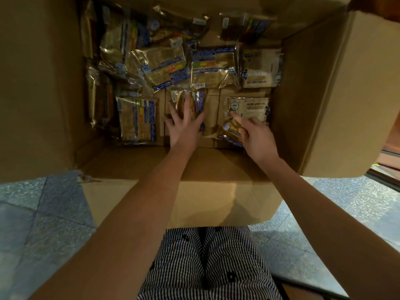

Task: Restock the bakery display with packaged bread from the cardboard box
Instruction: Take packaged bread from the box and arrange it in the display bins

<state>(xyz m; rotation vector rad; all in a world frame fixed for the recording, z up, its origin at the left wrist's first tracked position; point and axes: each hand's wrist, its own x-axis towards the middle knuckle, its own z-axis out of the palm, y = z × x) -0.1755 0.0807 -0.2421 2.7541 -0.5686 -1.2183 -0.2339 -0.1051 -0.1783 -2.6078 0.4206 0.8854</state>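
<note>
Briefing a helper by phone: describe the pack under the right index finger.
In the cardboard box, near right corner, lies the pale pack the right hand touches. Its round seal sits top left; the similar pack behind carries it bottom right.

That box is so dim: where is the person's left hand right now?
Head view: the left hand rests spread on a bread packet at the middle of the cardboard box, just left of the right hand.

The cardboard box (pixel 324 100) is matt brown paperboard, smooth-faced. The bread packets (pixel 213 68) inside wear glossy, crinkled clear plastic with printed labels. The floor (pixel 43 213) is polished speckled stone; the garment (pixel 205 263) is striped cloth.
</note>
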